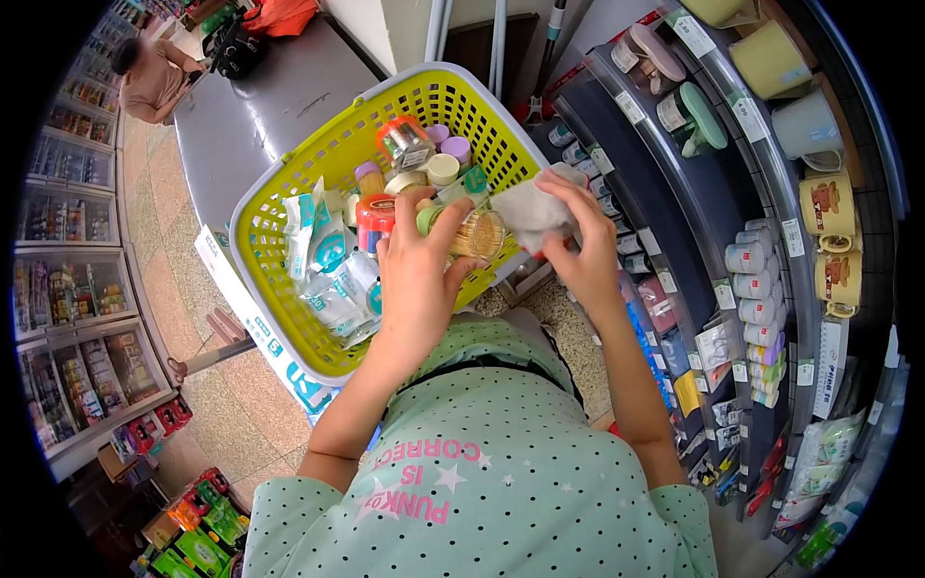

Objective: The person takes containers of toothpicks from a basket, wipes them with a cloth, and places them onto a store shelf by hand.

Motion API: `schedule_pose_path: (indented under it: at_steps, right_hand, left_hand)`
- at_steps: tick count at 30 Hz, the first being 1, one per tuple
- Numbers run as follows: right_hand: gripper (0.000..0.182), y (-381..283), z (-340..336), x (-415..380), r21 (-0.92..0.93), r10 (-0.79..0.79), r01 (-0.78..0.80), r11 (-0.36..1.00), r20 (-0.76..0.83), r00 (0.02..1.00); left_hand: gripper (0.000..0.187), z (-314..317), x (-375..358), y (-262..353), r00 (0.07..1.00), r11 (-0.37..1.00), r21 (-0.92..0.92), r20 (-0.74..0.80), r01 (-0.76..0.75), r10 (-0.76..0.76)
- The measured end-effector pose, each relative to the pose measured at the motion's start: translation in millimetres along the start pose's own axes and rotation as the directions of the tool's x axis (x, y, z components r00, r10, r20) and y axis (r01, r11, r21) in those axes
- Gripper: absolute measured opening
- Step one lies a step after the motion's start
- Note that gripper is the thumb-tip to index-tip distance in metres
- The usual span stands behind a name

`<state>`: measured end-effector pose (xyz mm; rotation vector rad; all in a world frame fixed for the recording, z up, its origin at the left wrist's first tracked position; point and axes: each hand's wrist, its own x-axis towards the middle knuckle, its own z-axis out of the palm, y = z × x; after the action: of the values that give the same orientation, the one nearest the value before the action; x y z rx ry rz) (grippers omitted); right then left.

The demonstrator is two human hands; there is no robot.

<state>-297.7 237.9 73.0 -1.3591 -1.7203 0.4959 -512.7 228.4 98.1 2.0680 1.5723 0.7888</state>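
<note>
My left hand [420, 265] is closed around a small clear jar of toothpicks [479, 236] with a green lid, tilted on its side above the basket. In my right hand [590, 231] is a crumpled grey cloth [532, 210], pinched near the jar's end. Below both hands stands a yellow-green plastic basket [252, 207]. It holds white and teal packets [332, 246], an orange-lidded container [374, 214], another orange-topped container [403, 140] and several small jars with purple or cream lids [456, 149]. My left hand covers part of the contents.
The basket rests by a grey table [260, 116], which carries a black bag [238, 53] and an orange-red bag [281, 14]. Shelves [617, 154] with mugs [827, 204], brushes and small packs rise close on the right. A person [159, 82] is at the far left, near stocked cabinets [82, 289].
</note>
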Motion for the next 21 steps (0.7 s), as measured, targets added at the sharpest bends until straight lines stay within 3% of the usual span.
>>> schedule_pose_path:
  at_steps: [2,5,7,9,11,14,17,21]
  right_hand:
    - [0.042,-9.9,-8.3,-2.2,0.048,0.034,-0.039,0.998,0.098,0.995]
    - [0.042,-8.0,-15.6,-4.5,-0.108,0.04,-0.011,0.994,0.273,0.961]
    - [0.041,0.6,-14.2,-10.4,-0.109,0.117,-0.09,0.99,0.271,0.955]
    - [0.04,1.9,-12.6,-12.7,-0.198,0.124,-0.073,0.977,0.261,0.957]
    - [0.037,-3.6,-12.2,-14.3,-0.372,0.065,0.034,0.927,0.251,0.966]
    - [0.032,-6.1,-5.6,-16.4,-0.412,0.015,0.051,0.91,0.154,0.988]
    - [0.037,-11.9,-3.5,-14.5,-0.384,-0.087,0.088,0.919,0.02,0.996]
    - [0.052,-46.3,-11.4,-11.1,-0.196,-0.098,0.101,0.975,0.025,0.995]
  left_hand:
    - [0.063,-0.5,1.2,-0.5,1.0,1.0,-0.016,0.003,0.001,-0.001]
    - [0.062,0.7,2.1,-2.0,1.0,1.0,-0.022,-0.004,-0.022,0.022]
    - [0.062,1.7,2.1,-2.2,1.0,0.999,-0.027,-0.005,-0.031,0.03]
    - [0.062,2.1,1.5,-1.1,1.0,0.999,-0.038,-0.004,-0.022,0.022]
    - [0.063,2.0,1.3,-0.4,0.999,0.999,-0.028,-0.015,-0.031,0.031]
    - [0.063,2.5,1.4,3.4,0.998,0.998,-0.014,-0.034,-0.055,0.055]
    - [0.064,3.3,1.9,6.8,0.996,0.997,-0.009,-0.047,-0.081,0.08]
    - [0.066,6.6,1.2,10.9,0.991,0.993,0.018,-0.064,-0.113,0.114]
